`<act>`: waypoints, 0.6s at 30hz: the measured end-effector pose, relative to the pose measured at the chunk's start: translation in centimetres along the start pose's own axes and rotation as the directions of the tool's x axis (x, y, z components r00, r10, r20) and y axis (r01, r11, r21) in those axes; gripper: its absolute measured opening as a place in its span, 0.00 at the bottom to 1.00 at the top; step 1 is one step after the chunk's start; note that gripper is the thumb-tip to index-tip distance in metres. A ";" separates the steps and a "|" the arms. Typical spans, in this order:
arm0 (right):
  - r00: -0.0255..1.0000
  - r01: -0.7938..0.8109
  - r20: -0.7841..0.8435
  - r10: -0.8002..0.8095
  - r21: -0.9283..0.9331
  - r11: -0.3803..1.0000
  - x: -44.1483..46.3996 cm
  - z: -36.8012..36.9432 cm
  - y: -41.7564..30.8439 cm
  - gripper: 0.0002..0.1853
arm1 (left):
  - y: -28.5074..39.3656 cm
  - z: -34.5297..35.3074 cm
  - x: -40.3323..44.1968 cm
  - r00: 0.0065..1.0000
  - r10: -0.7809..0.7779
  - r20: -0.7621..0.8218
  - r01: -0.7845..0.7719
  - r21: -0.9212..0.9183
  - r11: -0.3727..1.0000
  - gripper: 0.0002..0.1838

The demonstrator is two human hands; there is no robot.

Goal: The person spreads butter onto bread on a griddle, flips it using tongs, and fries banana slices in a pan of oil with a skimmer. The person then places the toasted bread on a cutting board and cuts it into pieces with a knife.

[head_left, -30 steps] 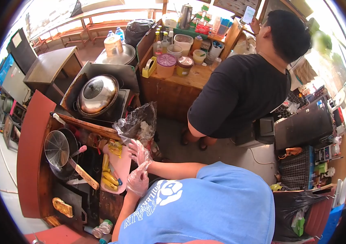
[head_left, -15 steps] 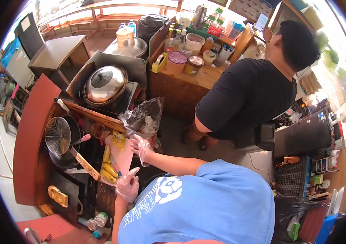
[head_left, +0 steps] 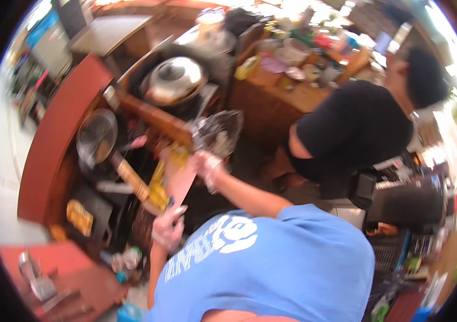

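Here's the clear-plastic-gloved left hand (head_left: pixel 168 229), fingers partly spread, just beside the flat pink board (head_left: pixel 181 182) bearing curved yellow fruit (head_left: pixel 158 197), the likewise gloved right hand (head_left: pixel 209 167) beyond, fingers too blurred to tell: readying seems in hand, any next grip calling for steadiness.

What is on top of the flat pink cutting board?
Long yellow bananas lie along the left side of the flat pink cutting board, and a blurred yellow packet overlaps its far end. The board's surface beneath them is covered.
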State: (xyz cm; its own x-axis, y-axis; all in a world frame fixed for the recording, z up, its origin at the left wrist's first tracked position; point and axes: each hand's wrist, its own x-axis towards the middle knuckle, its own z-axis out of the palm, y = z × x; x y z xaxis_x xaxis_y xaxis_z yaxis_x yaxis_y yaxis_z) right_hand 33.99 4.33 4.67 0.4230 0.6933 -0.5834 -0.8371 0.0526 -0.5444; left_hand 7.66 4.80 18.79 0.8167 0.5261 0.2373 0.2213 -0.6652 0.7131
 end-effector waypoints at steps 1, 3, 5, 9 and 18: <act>0.997 0.000 0.075 -0.001 0.010 1.000 0.3 -0.6 0.0 0.05 | -0.8 0.0 -0.2 0.999 0.026 0.020 -0.026 -0.023 0.999 0.21; 0.926 -0.046 0.377 -0.003 0.121 0.992 2.5 -4.1 0.5 0.06 | -1.2 -0.6 -0.6 0.999 -0.017 0.039 0.016 0.017 1.000 0.19; 1.000 0.006 -0.020 -0.009 -0.146 0.989 -0.5 -0.7 -1.4 0.19 | -1.8 -1.9 -1.0 1.000 0.000 0.002 0.000 -0.005 1.000 0.20; 0.997 0.035 0.076 -0.008 -0.369 0.929 -0.4 0.8 -4.1 0.21 | -2.1 -4.6 -1.5 0.866 -0.180 -0.467 0.243 0.079 0.967 0.13; 0.671 0.053 0.125 0.731 -0.991 0.120 3.7 5.9 -9.9 0.19 | -10.8 -1.8 -0.6 0.170 -0.716 -0.677 0.600 -0.505 0.620 0.12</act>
State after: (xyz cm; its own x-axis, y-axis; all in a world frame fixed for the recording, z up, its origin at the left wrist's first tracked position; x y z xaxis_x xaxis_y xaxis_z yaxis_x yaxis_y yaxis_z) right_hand 41.79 10.62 11.38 -0.3718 0.5930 -0.7142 0.2654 -0.6694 -0.6939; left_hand 3.80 12.57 12.14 -0.3806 0.9244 -0.0232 0.3586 0.1706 0.9178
